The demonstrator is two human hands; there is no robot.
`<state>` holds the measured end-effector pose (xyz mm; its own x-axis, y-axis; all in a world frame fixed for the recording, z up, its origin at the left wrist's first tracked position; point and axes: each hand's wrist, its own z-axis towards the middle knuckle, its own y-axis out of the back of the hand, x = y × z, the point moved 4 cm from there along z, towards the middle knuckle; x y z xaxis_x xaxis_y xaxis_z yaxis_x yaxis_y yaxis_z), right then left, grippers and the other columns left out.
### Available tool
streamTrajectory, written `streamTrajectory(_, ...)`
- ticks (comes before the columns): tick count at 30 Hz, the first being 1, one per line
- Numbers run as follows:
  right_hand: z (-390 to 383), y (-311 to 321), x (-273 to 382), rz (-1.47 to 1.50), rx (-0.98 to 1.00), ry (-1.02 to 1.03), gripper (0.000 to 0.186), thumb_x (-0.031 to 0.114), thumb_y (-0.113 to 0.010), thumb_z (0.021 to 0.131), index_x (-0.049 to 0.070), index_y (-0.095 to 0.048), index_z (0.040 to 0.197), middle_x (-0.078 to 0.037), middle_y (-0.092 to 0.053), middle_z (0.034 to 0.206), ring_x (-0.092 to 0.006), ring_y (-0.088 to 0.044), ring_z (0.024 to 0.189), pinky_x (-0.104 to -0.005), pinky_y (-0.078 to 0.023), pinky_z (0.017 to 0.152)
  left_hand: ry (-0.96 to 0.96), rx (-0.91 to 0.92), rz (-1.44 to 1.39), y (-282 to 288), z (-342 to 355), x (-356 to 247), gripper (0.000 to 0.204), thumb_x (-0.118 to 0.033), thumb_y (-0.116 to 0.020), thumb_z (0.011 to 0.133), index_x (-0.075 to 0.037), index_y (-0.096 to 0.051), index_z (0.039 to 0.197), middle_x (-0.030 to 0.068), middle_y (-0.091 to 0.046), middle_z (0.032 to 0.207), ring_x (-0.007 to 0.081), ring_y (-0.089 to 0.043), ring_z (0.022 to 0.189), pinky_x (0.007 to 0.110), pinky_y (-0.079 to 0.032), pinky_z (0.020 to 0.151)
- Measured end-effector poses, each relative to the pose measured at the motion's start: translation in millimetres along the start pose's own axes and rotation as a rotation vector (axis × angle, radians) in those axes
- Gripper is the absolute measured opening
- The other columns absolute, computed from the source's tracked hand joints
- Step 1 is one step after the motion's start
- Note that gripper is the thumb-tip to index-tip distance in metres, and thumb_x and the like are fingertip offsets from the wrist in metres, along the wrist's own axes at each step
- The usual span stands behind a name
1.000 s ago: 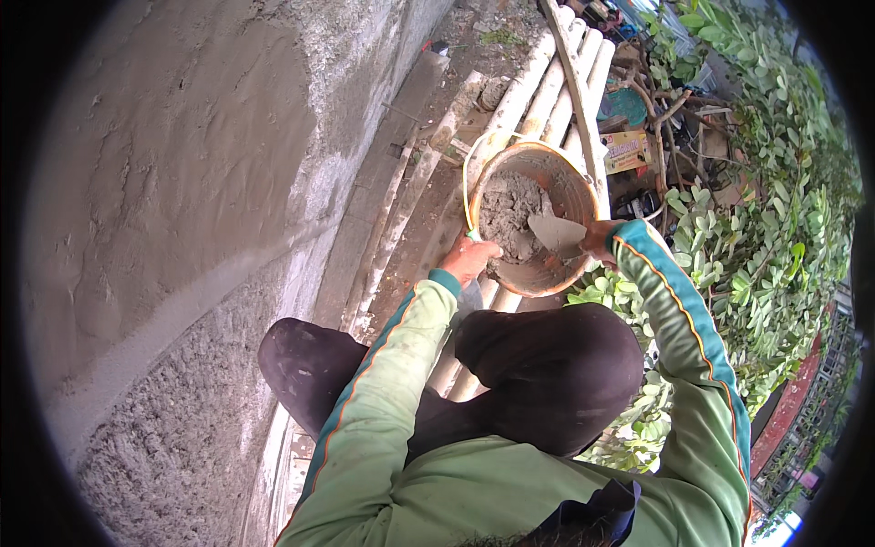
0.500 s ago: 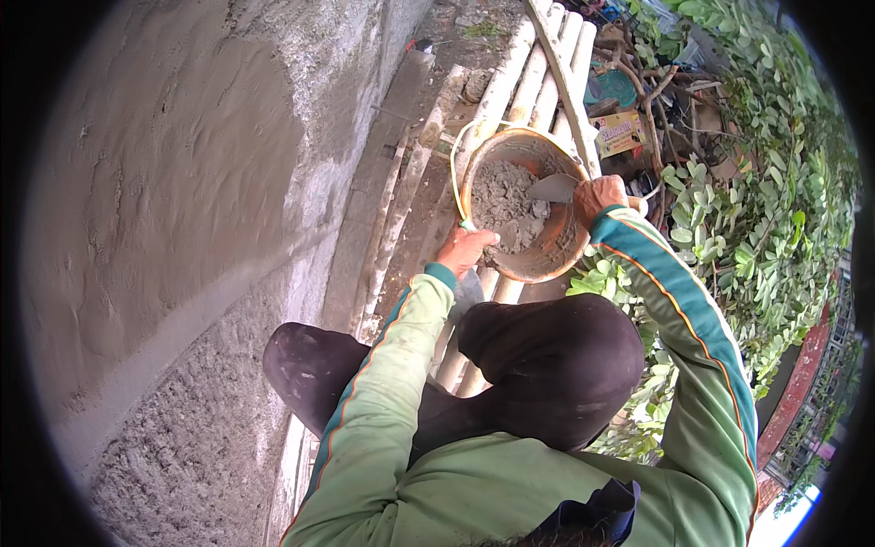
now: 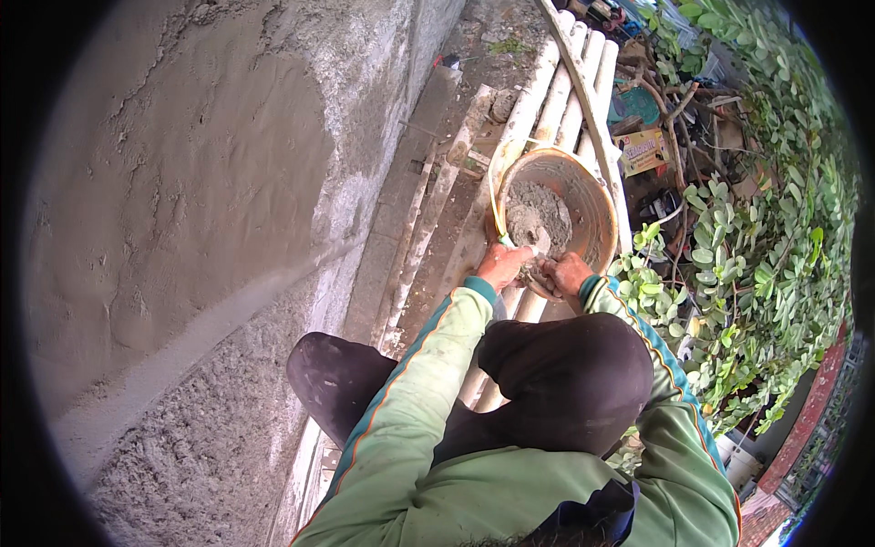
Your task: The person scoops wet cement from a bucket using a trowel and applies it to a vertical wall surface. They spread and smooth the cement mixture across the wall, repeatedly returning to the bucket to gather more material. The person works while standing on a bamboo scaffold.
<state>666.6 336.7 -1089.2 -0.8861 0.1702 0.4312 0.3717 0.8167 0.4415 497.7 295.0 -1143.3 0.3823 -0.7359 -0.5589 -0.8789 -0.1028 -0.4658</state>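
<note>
An orange bucket (image 3: 591, 205) of wet grey mortar (image 3: 547, 205) rests on pale poles below me, its cord-like handle looped on the left. My left hand (image 3: 502, 265) is closed at its near-left rim and handle; a flat grey piece (image 3: 498, 308) shows beneath that hand, partly hidden. My right hand (image 3: 565, 272) is closed around a trowel's handle at the near rim, close beside my left hand. The trowel's blade (image 3: 538, 242) is in the mortar, coated and partly hidden.
A plastered wall (image 3: 182, 201) fills the left. Pale poles (image 3: 570, 46) and weathered planks (image 3: 410, 164) form the platform, a narrow strip of wood lying across the poles. Leafy branches (image 3: 756, 273) and piled debris (image 3: 656, 155) lie to the right, below my bent knees (image 3: 565, 374).
My right hand and trowel have moved down and left from the bucket's right side to its near rim, beside my left hand. The view has also shifted slightly.
</note>
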Motion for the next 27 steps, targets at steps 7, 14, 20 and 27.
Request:
streamTrajectory(7,-52.9,20.7,-23.2,0.685,-0.179,-0.092,0.021,0.024,-0.068,0.098,0.006,-0.063,0.088,-0.001,-0.055,0.064,-0.0127,-0.052,0.055,-0.0295,-0.043,0.053,-0.558,-0.526,0.213,75.0,-94.2,-26.5,0.124,-0.030,-0.086,0.084,-0.006,0.004,0.166,0.0289,-0.008,0.169,0.0459,-0.028,0.152,0.057,-0.040,0.116)
streamTrajectory(14,-72.1,24.7,-9.3,1.109,-0.099,0.132,0.014,0.007,-0.062,0.087,0.005,-0.062,0.100,-0.002,-0.058,0.076,-0.0134,-0.058,0.062,-0.0267,-0.047,0.053,-1.577,-1.483,0.948,98.2,-433.7,-198.6,0.082,-0.030,-0.061,0.096,-0.004,-0.022,0.163,0.0202,-0.016,0.170,0.0403,-0.020,0.157,0.063,-0.025,0.125)
streamTrajectory(20,-90.9,59.4,133.0,1.564,0.088,0.509,0.037,0.021,-0.064,0.102,0.003,-0.054,0.134,-0.001,-0.055,0.089,-0.0096,-0.055,0.065,-0.0255,-0.049,0.049,-1.159,-2.623,1.962,121.5,-668.3,-261.7,0.074,-0.056,-0.054,0.102,-0.013,-0.036,0.161,0.0244,-0.029,0.165,0.0434,-0.023,0.155,0.063,-0.025,0.123)
streamTrajectory(27,-65.2,99.6,268.5,1.951,0.259,0.837,0.039,0.029,-0.050,0.102,-0.001,-0.053,0.128,-0.003,-0.054,0.089,-0.0140,-0.051,0.069,-0.0300,-0.045,0.053,-0.924,-2.884,1.865,135.1,-687.8,-312.1,0.083,-0.072,-0.028,0.104,-0.014,-0.031,0.164,0.0274,-0.027,0.166,0.0490,-0.026,0.152,0.065,-0.027,0.117)
